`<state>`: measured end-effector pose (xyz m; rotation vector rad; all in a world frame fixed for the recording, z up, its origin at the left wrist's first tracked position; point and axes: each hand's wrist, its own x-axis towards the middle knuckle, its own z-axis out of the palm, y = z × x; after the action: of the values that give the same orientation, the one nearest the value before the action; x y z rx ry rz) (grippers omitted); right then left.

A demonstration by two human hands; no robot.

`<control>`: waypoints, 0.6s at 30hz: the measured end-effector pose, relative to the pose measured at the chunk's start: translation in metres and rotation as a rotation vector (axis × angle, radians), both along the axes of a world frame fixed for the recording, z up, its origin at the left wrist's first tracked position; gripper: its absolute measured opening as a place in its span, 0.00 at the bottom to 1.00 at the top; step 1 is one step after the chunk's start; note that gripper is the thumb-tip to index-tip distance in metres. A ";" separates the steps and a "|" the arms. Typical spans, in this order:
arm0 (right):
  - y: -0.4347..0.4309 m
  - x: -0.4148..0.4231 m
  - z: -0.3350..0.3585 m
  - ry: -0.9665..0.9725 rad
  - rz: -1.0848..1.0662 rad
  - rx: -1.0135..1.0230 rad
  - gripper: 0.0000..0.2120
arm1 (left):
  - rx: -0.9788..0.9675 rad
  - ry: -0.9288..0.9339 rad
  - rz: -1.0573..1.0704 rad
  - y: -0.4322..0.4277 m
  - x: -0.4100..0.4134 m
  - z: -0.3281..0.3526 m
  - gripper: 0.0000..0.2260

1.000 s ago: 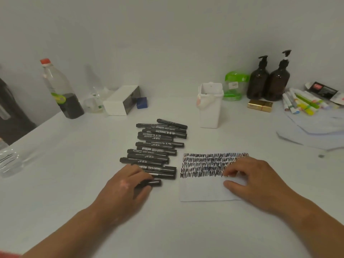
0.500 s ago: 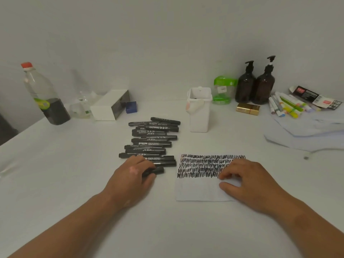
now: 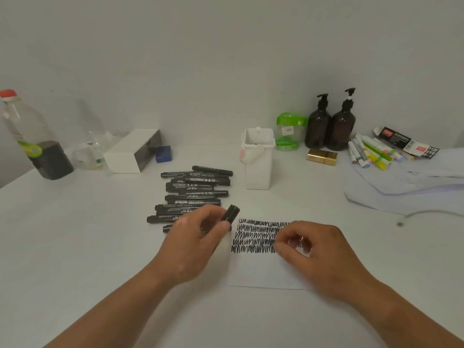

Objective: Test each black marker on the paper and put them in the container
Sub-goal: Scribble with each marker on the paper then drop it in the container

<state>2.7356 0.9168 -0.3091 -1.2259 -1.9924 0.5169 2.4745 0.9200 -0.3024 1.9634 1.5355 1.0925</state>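
The left hand (image 3: 194, 238) grips one marker (image 3: 231, 213), its end poking up past the knuckles, just left of the paper (image 3: 263, 275). Whether the cap is on, I cannot tell. The right hand (image 3: 310, 249) is apart from it and holds nothing. Its fingers are bent, with the tips resting on the sheet.

The upper part of the sheet carries several rows of black scribble (image 3: 253, 237), so by my reckoning a fair number of pens have had their test. The lower part is bare, with room for more.

Beyond the left hand lies the pile (image 3: 194, 190), a dozen or so black markers lying roughly side by side on the table (image 3: 75, 247). I would say the job is far from over.

The white container (image 3: 258, 169) stands upright behind the paper, to the right of the pile. From here I cannot see how many pens it holds.

The white print on the barrels is too small to read. At the back, the bottle's green label (image 3: 31, 149) and the black packet (image 3: 399, 141) with its red badge are no clearer.
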 end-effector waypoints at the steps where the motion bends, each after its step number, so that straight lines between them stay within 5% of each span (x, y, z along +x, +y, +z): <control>1: 0.000 -0.004 0.002 0.030 0.025 -0.071 0.10 | -0.076 -0.167 -0.048 0.002 0.011 0.004 0.06; 4: 0.006 -0.011 0.007 0.061 0.134 -0.329 0.16 | -0.254 -0.673 -0.192 0.011 0.041 0.007 0.12; 8: 0.018 0.001 0.012 0.267 0.117 -0.431 0.08 | -0.393 -0.932 -0.221 0.020 0.059 0.001 0.14; 10: 0.021 0.014 0.012 0.342 0.046 -0.368 0.05 | -0.400 -0.803 -0.239 0.020 0.057 -0.004 0.14; 14: 0.019 0.020 0.006 0.474 0.005 -0.360 0.07 | -0.073 0.096 -0.304 0.016 0.059 -0.019 0.12; 18: 0.012 0.000 -0.002 0.604 0.072 -0.452 0.05 | 0.030 0.139 -0.370 0.008 0.077 -0.024 0.09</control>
<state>2.7360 0.9291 -0.3106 -1.0772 -1.4427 1.2604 2.5512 0.9285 -0.3265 2.2677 1.1568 0.8424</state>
